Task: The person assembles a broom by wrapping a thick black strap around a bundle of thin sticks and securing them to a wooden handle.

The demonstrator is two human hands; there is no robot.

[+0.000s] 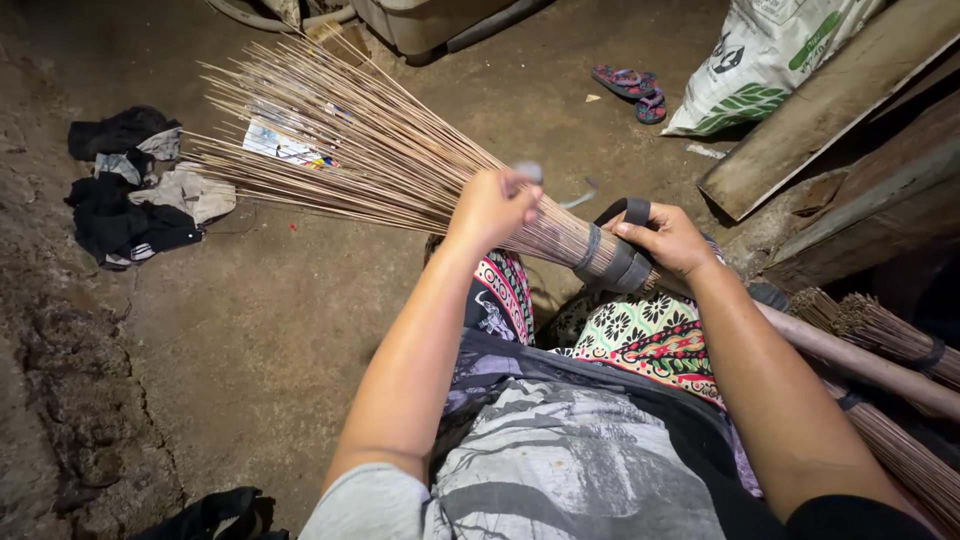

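Note:
A stick broom [360, 150] made of thin tan sticks fans out toward the upper left above my lap. My left hand [492, 205] is closed around the sticks near the bound neck. My right hand [665, 238] grips the bound end, where dark bands [605, 262] wrap the bundle, and a dark strap [632, 209] loops over the fingers. Patterned cloth [650, 335] covers my lap beneath the broom.
A dirt floor [250, 330] spreads to the left, with a pile of dark clothes [135, 190]. A pair of sandals [632, 90] and a white sack [765, 55] lie at the back. Wooden planks [840, 110] and more stick brooms [880, 335] lie to the right.

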